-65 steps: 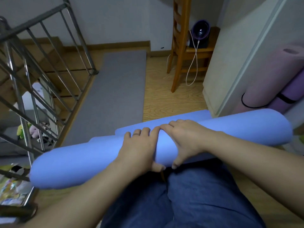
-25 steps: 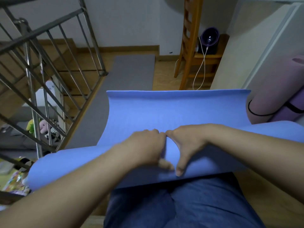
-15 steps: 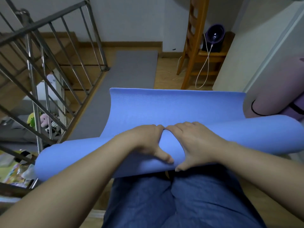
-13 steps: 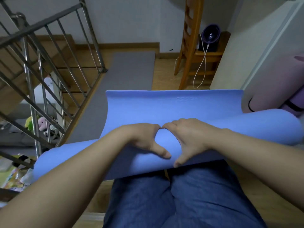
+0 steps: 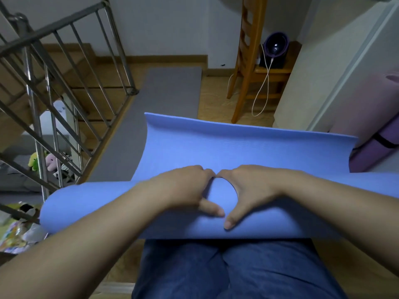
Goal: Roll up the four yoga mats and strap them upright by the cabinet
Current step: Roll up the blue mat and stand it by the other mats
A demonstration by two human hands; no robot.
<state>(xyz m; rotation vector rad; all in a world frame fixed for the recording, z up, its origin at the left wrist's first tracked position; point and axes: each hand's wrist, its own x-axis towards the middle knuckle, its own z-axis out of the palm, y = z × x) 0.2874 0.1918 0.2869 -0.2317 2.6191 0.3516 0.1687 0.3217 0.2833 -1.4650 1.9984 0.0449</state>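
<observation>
Because the fingers of both hands curl over the far side of the roll, their tips are hidden, and only the thumbs show, pressed on the near face. The left hand (image 5: 185,190) and right hand (image 5: 252,190) sit together at the roll's middle, knuckles touching, each gripping the blue mat (image 5: 97,203), which lies crosswise above the person's lap. Its right end runs out of the frame, and its loose end stands up behind the hands, hiding the floor beyond it and the near end of the grey mat (image 5: 170,93), which lies flat beside the stair railing (image 5: 71,67). By the cabinet (image 5: 336,67) a pink rolled mat (image 5: 371,108) and a purple rolled mat (image 5: 375,156) lean strapped, both cut off by the picture's edge and partly covered by the blue flap. Half a second ago the flap's far edge ran level; now it slants down to the right, while the hands keep the same hold.
</observation>
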